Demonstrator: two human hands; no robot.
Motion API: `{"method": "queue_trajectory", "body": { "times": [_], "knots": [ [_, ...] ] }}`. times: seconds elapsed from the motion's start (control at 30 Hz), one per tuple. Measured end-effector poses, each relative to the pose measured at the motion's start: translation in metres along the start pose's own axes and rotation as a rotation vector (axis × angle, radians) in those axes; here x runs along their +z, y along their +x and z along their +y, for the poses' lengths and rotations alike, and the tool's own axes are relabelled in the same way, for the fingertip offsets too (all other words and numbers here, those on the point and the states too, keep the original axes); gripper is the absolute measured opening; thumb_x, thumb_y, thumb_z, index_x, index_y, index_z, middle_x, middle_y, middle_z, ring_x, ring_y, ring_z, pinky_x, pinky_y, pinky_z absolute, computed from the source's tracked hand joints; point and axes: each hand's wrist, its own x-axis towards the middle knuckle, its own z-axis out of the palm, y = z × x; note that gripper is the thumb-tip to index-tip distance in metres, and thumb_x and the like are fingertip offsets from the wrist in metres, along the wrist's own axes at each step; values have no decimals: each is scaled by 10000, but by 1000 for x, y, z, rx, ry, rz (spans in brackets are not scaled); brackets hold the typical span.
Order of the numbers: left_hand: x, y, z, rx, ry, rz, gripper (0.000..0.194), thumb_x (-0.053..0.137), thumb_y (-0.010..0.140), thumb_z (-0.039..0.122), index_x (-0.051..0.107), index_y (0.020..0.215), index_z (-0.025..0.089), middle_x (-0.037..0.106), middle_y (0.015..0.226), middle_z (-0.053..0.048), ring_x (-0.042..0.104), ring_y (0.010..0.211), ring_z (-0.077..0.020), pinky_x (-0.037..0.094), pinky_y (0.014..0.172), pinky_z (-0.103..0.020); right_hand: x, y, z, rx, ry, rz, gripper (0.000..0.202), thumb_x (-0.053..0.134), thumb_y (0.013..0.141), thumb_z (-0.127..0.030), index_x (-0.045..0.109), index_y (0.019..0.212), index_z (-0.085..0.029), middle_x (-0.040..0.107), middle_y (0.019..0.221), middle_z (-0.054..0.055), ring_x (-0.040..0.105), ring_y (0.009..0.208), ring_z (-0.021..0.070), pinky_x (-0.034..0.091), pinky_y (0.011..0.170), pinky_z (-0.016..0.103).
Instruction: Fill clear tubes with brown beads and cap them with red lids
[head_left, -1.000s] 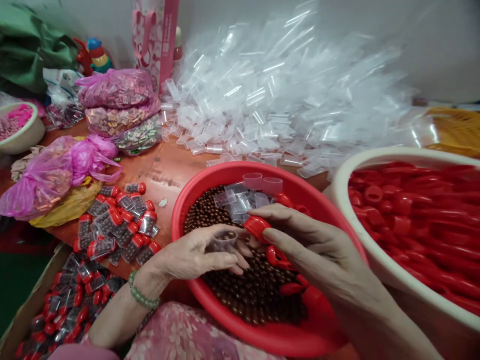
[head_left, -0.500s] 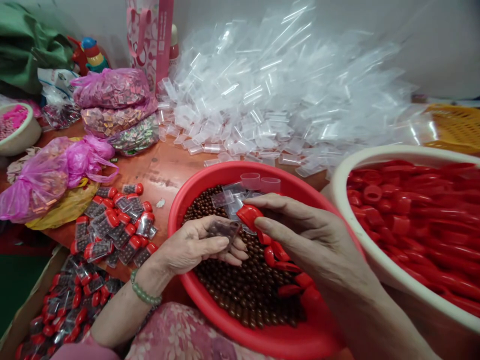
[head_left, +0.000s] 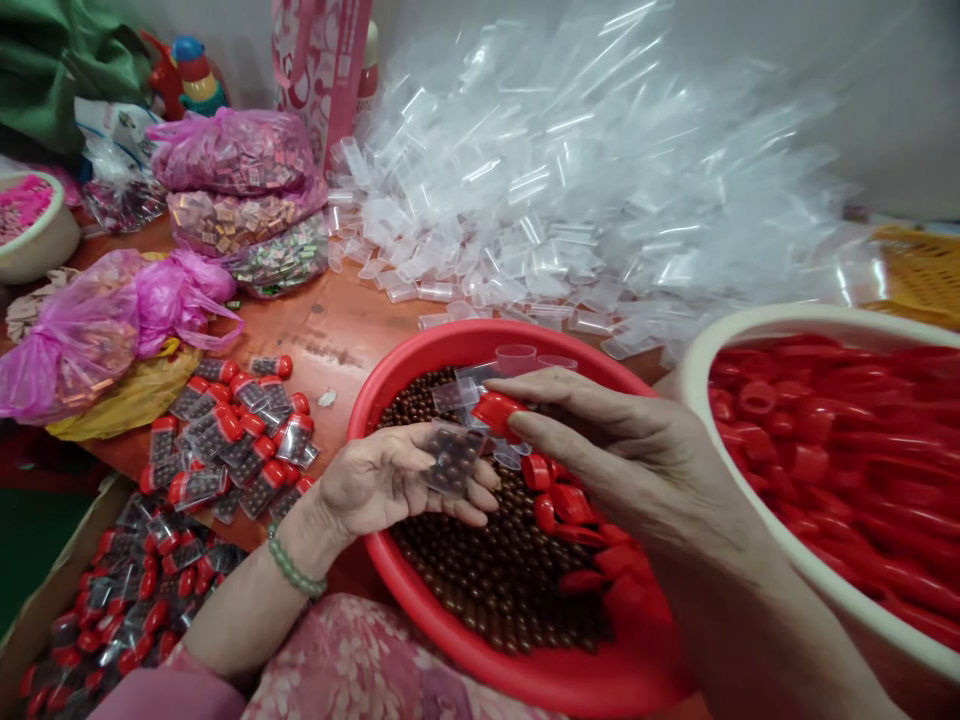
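Observation:
My left hand (head_left: pixel 367 482), with a green bead bracelet at the wrist, holds a small clear plastic container (head_left: pixel 454 460) filled with brown balls, fingers beneath it. A red plastic cap (head_left: pixel 496 412) is pinched between the thumb and fingers of my right hand (head_left: pixel 637 450), close to the container's upper right end. Whether cap and container touch, I cannot tell. Both hands are over a red basin (head_left: pixel 375 400) of loose brown balls (head_left: pixel 487 560). Several loose red caps (head_left: pixel 570 505) and some clear containers (head_left: pixel 516 358) lie on the balls.
A white tub (head_left: pixel 697 370) of red caps stands to the right. Clear empty containers (head_left: pixel 525 190) are heaped behind the basin. Filled, capped containers (head_left: pixel 225 430) lie on the table at left, more in a box (head_left: pixel 67 570) below. Pink bags (head_left: pixel 232 155) sit at the back left.
The container in my left hand has turned so its broad side faces me more. My right hand keeps the red cap beside it. The whole view has shifted slightly.

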Motion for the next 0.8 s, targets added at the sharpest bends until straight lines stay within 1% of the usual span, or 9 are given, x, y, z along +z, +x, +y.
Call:
{"method": "queue_trajectory", "body": {
  "times": [0.07, 0.13, 0.2, 0.27, 0.37, 0.5, 0.63, 0.73, 0.8],
  "knots": [
    [-1, -1, -1, 4, 4, -9, 381, 622, 649, 161, 643, 1023, 91, 720, 922, -124, 700, 803, -217, 533, 743, -348, 2, 1, -2, 11, -18, 15, 192, 640, 848, -223, 703, 1027, -246, 726, 967, 23, 674, 888, 150, 556, 803, 278],
    [-1, -1, -2, 3, 28, -3, 360, 654, 659, 136, 642, 1017, 102, 717, 928, -113, 697, 801, -206, 539, 740, -336, 3, 3, -3, -24, -54, -3, 170, 642, 845, -232, 705, 1002, -237, 731, 950, 32, 680, 872, 163, 570, 786, 291],
    [-2, -2, -4, -7, 66, 5, 309, 692, 689, 139, 648, 993, 106, 712, 921, -106, 694, 792, -190, 547, 728, -310, 2, 4, -5, -81, -110, -57, 145, 641, 848, -236, 708, 976, -233, 732, 923, 35, 682, 850, 166, 578, 769, 291],
    [-2, -2, -5, -20, 96, 3, 269, 725, 722, 178, 654, 971, 107, 707, 904, -102, 692, 784, -175, 554, 714, -282, -1, 6, -7, -126, -173, -120, 131, 626, 862, -234, 707, 964, -234, 729, 896, 31, 681, 828, 158, 579, 750, 273],
    [-2, -2, -7, -25, 123, -4, 264, 754, 744, 240, 656, 946, 101, 695, 878, -94, 687, 779, -159, 559, 708, -258, -8, 8, -11, -142, -247, -213, 138, 600, 891, -271, 707, 968, -230, 729, 900, 38, 684, 820, 154, 578, 731, 251],
    [-1, -1, -10, -5, 152, 15, 279, 775, 737, 285, 654, 903, 95, 684, 866, -87, 681, 763, -154, 561, 702, -261, -18, 13, -14, -132, -307, -316, 220, 564, 915, -382, 720, 951, -231, 737, 902, 46, 694, 814, 160, 582, 723, 247],
    [0, 0, -11, 35, 218, 37, 316, 776, 742, 323, 649, 919, 94, 690, 859, -94, 680, 763, -155, 555, 690, -253, -21, 16, -12, -154, -354, -318, 288, 546, 913, -454, 732, 955, -239, 750, 912, 53, 703, 826, 168, 583, 757, 260],
    [0, 1, -11, 52, 257, 61, 334, 774, 743, 341, 643, 934, 101, 690, 853, -87, 681, 760, -150, 551, 694, -248, -20, 16, -8, -157, -333, -316, 284, 539, 923, -435, 726, 980, -228, 744, 910, 55, 702, 815, 159, 582, 741, 243],
    [0, 2, -11, 46, 276, 56, 342, 769, 744, 364, 641, 916, 97, 686, 855, -91, 680, 765, -152, 551, 693, -250, -20, 16, -8, -178, -332, -322, 285, 528, 930, -430, 725, 975, -230, 746, 903, 52, 704, 808, 153, 582, 729, 225]
  ]
}}
